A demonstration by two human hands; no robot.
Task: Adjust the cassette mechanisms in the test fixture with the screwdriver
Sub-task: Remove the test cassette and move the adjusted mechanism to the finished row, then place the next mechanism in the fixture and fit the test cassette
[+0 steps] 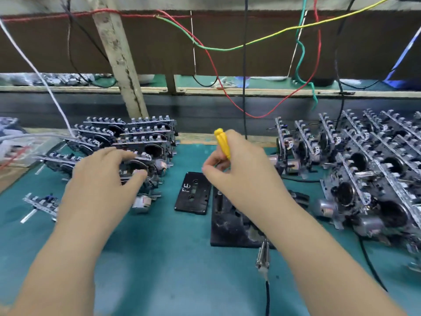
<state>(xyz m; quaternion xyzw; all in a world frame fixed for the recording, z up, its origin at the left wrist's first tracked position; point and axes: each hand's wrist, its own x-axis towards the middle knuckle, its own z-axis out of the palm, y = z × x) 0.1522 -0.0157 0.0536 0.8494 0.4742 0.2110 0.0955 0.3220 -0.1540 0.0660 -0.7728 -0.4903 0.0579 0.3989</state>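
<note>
While the right hand [237, 169] pinches it, the screwdriver [222, 143] stands nearly upright, handle topmost.

Even, soft light over my worktop [159, 258]; faint shadows, slight overall blur, wide-angle bending toward its far edges.

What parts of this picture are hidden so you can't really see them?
- Screwdriver tip: head view, hidden behind the right hand.
- Black test fixture: right forearm covers its right part.
- Mechanism under the left hand: fingers cover its front.
- Cassette label: too small to read.
</note>
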